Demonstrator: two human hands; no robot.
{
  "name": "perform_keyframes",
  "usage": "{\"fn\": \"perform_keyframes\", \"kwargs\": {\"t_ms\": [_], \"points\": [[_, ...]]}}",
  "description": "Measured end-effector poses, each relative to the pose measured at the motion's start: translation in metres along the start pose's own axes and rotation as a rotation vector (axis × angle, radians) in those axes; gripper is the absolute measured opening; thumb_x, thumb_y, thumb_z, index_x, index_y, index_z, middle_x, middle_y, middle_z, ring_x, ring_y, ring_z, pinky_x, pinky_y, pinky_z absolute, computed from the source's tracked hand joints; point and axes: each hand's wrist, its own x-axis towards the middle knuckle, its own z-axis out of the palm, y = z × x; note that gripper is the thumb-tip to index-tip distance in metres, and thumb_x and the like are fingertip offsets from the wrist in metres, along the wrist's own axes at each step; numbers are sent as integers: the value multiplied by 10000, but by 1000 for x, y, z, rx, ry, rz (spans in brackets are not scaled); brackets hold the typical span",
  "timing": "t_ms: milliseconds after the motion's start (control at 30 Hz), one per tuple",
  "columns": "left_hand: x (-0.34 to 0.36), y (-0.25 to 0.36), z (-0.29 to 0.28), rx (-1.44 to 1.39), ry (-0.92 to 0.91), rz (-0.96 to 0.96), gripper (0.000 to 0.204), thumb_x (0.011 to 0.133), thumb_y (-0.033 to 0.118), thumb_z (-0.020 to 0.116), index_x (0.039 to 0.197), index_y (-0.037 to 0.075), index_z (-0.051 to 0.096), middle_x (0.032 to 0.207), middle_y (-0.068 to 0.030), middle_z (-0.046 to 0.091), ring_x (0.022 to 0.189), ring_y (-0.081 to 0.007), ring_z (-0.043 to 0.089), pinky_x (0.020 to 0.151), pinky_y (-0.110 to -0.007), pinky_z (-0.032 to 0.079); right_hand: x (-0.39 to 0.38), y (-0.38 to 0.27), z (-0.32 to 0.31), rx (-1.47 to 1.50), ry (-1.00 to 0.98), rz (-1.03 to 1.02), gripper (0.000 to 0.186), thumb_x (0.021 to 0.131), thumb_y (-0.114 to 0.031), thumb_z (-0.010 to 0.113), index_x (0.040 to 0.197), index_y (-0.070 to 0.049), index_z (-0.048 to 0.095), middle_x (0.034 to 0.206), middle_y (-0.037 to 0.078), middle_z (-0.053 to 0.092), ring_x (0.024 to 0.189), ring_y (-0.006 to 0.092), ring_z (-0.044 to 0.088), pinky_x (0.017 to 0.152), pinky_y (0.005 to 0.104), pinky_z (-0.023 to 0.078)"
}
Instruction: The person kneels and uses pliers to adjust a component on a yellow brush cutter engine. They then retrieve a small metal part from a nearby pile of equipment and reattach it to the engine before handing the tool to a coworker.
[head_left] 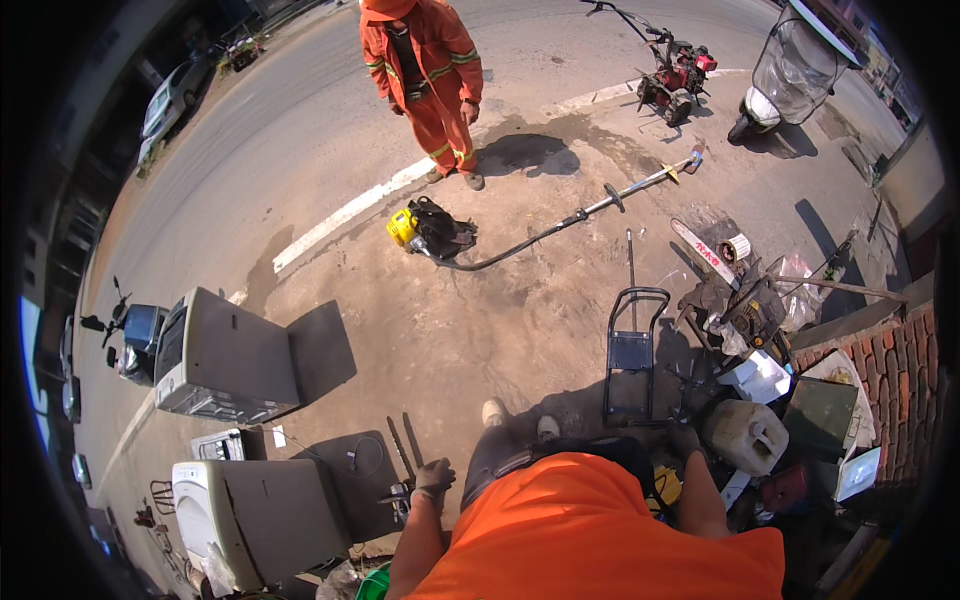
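My left hand (435,478) hangs low at my left side, in what looks like a dark glove. Its fingers are curled in and nothing shows in them. Just left of it, a dark tool with long narrow bars (400,450) lies low near the ground. By my right hip is my right hand (683,441), also dark-gloved, between a black folding hand truck (631,350) and a dirty white jerrycan (746,438); its fingers are too dark to read. Ahead on the ground lies a backpack brush cutter with a yellow engine (403,228) and a long pole (600,205).
A person in orange workwear (425,70) stands beyond the brush cutter. Two washing machines (235,355) are at left. On the right are a chainsaw (705,252), a heap of machine parts (755,315) and a brick wall (905,385). A red tiller (680,80) stands farther off.
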Motion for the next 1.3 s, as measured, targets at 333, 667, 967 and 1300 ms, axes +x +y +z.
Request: {"fn": "perform_keyframes", "kwargs": {"t_ms": [333, 667, 967, 1300], "points": [[-68, -53, 33, -376, 96, -455, 228, 861, 284, 547, 801, 65, 571, 604, -90, 585, 485, -204, 577, 445, -343, 453, 75, -50, -35, 254, 61, 240, 343, 835, -319, 556, 872, -2, 680, 776, 172, 684, 705, 280, 675, 621, 407, 516], [-74, -42, 67, -228, 73, -266, 260, 892, 261, 516, 783, 35, 588, 647, -71, 626, 524, -176, 609, 492, -336, 486, 50, -43, -56, -88, -47, 130, 382, 855, -364, 570, 968, -6, 641, 835, 191, 661, 755, 311, 645, 670, 433, 497], [-76, -33, 65, -323, 165, -349, 324, 862, 323, 581, 961, 20, 637, 739, -93, 652, 574, -204, 628, 488, -348, 489, 37, -41, -46, 21, -207, 366, 272, 868, -278, 540, 933, -62, 692, 935, 201, 676, 845, 369, 668, 748, 450, 524], [-79, -51, 65, -348, 191, -373, 321, 880, 288, 627, 1032, 6, 623, 738, -110, 655, 577, -213, 642, 481, -332, 496, 25, -101, -70, 52, -253, 208, 224, 850, -256, 495, 833, -85, 640, 842, 194, 651, 804, 348, 643, 709, 468, 489]]}}
